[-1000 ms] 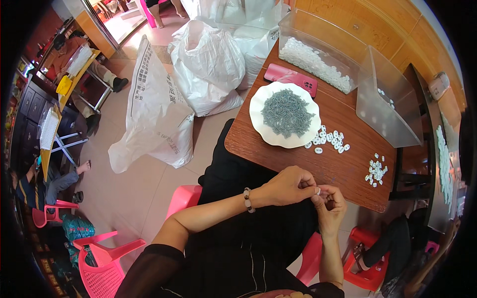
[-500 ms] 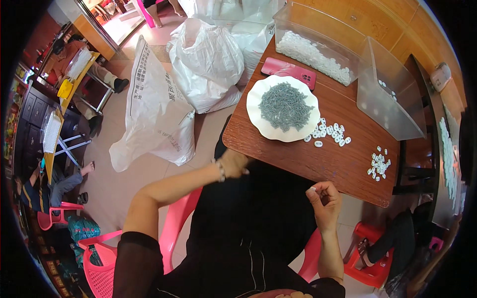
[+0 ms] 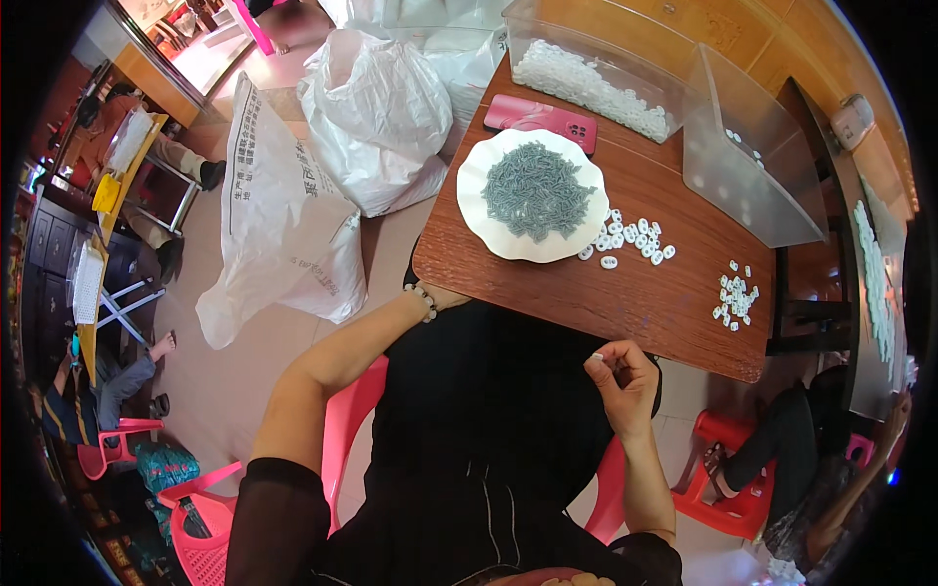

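Note:
My left hand (image 3: 445, 297) is at the table's near left corner, its fingers hidden beneath the tabletop. Above my lap, in front of the table's near edge, my right hand (image 3: 625, 386) pinches a small white plastic piece (image 3: 597, 357) between thumb and fingertips. A scalloped white plate (image 3: 472, 207) on the table carries a heap of thin grey-green pins (image 3: 537, 190). Beside it lie loose white two-holed pieces (image 3: 635, 237). Farther right is a second cluster of smaller white pieces (image 3: 734, 296).
A pink phone (image 3: 540, 119) lies behind the plate on the brown table (image 3: 547, 293). Beyond it stand a clear bin of white pieces (image 3: 591, 88) and another clear bin (image 3: 752, 186). White sacks (image 3: 283, 215) stand to the left. Other people sit at both sides.
My left hand has moved toward the table's left corner, and its fingers have gone under the top. My right hand still pinches the white piece. The view has shifted slightly.

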`<state>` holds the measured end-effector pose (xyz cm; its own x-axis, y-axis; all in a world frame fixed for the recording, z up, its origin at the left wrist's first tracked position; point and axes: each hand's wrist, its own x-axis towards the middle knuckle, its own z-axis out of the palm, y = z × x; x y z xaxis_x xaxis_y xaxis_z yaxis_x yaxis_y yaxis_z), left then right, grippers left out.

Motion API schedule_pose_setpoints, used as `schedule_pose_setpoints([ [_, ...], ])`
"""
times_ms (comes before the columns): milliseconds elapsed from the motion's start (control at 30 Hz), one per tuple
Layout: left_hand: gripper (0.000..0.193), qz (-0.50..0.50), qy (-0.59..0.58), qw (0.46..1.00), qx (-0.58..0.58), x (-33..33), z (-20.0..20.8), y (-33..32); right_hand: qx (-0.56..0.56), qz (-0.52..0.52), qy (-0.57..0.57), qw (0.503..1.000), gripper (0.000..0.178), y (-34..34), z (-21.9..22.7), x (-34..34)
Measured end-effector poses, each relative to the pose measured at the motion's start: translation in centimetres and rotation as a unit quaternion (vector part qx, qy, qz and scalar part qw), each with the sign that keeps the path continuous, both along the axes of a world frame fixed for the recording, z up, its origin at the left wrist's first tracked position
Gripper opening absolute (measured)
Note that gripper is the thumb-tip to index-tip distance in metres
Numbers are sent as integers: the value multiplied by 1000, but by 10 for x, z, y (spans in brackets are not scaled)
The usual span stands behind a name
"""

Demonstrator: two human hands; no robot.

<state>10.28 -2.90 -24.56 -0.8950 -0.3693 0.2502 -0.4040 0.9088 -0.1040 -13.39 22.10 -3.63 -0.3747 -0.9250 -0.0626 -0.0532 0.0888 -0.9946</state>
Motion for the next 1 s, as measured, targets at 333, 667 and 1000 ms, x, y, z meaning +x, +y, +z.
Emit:
schedule_pose_setpoints([
  [333,46,24,129,978,163,-13,47,6,0,18,7,1000,10,-1,-10,2],
  [667,66,277,39,916,288,49,55,-64,14,37,20,999,9,-1,-10,-1],
  [1000,21,311,480,731,373,87,122,-77,16,41,-20,999,7,-7,-7,-1],
])
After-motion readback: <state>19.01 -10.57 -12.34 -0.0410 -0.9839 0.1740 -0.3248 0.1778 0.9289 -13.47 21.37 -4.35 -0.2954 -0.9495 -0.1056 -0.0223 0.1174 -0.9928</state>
